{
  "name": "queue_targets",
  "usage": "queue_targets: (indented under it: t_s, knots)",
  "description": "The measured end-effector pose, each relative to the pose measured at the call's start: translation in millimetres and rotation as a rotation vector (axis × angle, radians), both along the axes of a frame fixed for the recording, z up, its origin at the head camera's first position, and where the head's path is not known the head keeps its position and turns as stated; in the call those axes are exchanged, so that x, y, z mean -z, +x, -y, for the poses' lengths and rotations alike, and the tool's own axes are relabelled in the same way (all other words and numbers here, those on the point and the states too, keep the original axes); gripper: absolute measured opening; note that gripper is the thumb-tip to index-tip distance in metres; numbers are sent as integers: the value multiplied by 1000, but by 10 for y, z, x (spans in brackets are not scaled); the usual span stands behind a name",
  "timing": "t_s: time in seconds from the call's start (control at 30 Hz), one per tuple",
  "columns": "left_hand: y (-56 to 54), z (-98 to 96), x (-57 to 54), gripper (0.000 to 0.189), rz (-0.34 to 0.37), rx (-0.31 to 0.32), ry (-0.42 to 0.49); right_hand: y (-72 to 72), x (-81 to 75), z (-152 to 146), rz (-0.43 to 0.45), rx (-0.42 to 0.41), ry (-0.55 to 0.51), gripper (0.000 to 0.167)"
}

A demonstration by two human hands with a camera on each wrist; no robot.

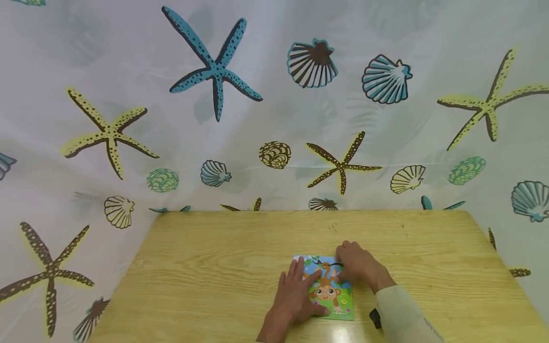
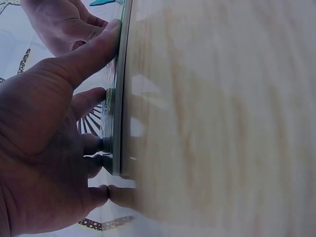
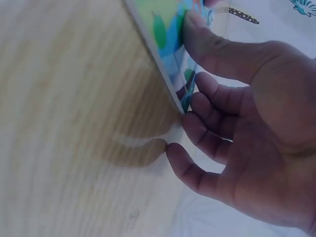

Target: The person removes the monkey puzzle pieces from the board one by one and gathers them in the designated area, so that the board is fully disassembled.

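A flat square monkey puzzle (image 1: 327, 294) lies on the wooden table, its picture showing a hanging monkey on blue and green. Across its left side my left hand (image 1: 293, 295) rests with spread fingers, the thumb on the near part. In the left wrist view, the puzzle's thin edge (image 2: 118, 113) meets the thumb and fingertips. At the far right corner, my right hand (image 1: 360, 264) holds the puzzle. The right wrist view shows that thumb (image 3: 197, 29) on the picture and bent fingers (image 3: 207, 118) around the corner. Both hands cover parts of the picture.
The wood-grain table (image 1: 206, 271) extends on both sides of the puzzle. A white curtain (image 1: 266, 119) printed with starfish and shells hangs behind and beside it. A small black object (image 1: 375, 318) is beside the right sleeve (image 1: 403, 314).
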State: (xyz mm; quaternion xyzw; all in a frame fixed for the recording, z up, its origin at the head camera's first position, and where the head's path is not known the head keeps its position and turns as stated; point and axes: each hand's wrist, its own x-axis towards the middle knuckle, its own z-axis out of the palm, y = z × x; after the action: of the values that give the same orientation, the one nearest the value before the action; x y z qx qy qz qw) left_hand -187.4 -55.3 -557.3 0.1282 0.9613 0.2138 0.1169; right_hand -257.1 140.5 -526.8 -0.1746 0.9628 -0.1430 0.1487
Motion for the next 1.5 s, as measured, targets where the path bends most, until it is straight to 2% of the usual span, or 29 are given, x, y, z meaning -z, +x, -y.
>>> queue_targets:
  t_s: [0.1,0.2,0.37,0.6,0.7,0.83,0.97,1.17,1.3,1.5]
  knots:
    - [5,-20,-8,91,1,5,8,-25,-16,-20,35,-17,27,33]
    - [-3,-28,-14,91,-5,7,-5,-22,-7,-38,38,-15,-1,30]
    - [-20,-17,-14,91,-14,5,-28,28,69,-82,-37,26,-88,37]
    - [1,-5,-20,96,-23,-5,-27,87,87,-63,-129,13,-63,37]
    - [6,-1,-27,98,-23,-8,-17,80,63,-39,-105,-25,-61,24]
    - [-2,1,-26,97,-20,-14,-19,70,59,-24,-58,-7,-76,21]
    - [-19,-4,-21,96,-8,-10,-13,68,74,-9,-75,47,-73,32]
    - [-22,5,-6,97,-3,-23,-16,77,78,72,-118,25,16,38]
    - [-13,-2,-22,96,-16,-24,-15,87,64,108,-111,18,55,39]
    - [4,-13,-44,96,-15,-11,-9,97,-22,101,-72,8,23,39]
